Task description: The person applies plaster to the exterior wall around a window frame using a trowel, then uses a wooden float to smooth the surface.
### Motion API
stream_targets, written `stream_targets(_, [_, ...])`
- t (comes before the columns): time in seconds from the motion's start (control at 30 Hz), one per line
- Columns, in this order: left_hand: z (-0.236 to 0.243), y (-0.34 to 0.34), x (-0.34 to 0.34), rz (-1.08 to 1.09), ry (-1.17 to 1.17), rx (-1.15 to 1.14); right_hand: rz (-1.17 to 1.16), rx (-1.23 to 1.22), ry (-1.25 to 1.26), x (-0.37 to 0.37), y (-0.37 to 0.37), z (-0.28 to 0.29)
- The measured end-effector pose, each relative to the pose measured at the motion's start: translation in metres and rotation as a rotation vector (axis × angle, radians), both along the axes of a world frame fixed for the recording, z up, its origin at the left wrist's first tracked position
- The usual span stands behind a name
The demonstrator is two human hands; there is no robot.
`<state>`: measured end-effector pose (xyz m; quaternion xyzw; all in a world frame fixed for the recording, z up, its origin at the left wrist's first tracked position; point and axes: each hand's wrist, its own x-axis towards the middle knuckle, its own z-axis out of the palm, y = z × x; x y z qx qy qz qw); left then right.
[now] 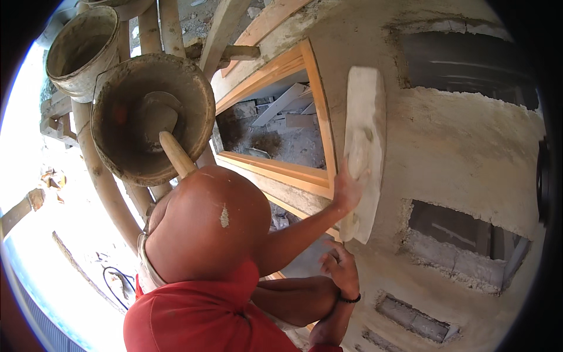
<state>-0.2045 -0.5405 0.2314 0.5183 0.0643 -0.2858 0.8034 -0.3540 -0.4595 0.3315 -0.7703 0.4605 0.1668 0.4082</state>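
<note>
My left hand (349,190) is closed around the handle of a long, pale plastering float (365,100). The float's face lies against the grey plastered wall (463,141), just right of a wooden window frame (317,100). Below it, my right hand (341,268), with a dark bead bracelet at the wrist, holds nothing; its fingers are loosely bent and apart. That forearm passes by my bent knee (299,299). Left of the other knee, a trowel with a wooden handle (176,154) rests inside a mortar-stained bucket (111,126).
A second dirty bucket (82,50) stands farther left on round poles (97,167). Rough-edged openings (457,229) break the wall on the right. Through the window frame, planks and rubble (281,114) show. Bright ground with debris lies at the far left.
</note>
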Motion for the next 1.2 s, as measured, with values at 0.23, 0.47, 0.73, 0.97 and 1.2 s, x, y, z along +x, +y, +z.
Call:
stream_targets(0.23, [-0.021, 0.0, -0.014, -0.049, 0.114, -0.048, -0.04, 0.002, 0.0, -0.008, -0.001, 0.0])
stream_targets(0.47, [-0.034, -0.01, 0.005, -0.002, 0.263, -0.072, -0.091, 0.035, 0.039, -0.015, -0.002, -0.002])
stream_targets(0.73, [-0.029, 0.012, -0.096, -0.035, 0.253, -0.129, -0.107, 0.016, 0.024, -0.015, -0.001, -0.006])
stream_targets(0.97, [-0.029, -0.002, -0.027, 0.007, 0.205, -0.109, -0.079, -0.016, -0.079, -0.004, 0.009, 0.007])
stream_targets(1.2, [-0.031, 0.014, -0.116, -0.048, 0.166, -0.006, -0.03, -0.033, 0.002, -0.012, 0.003, 0.002])
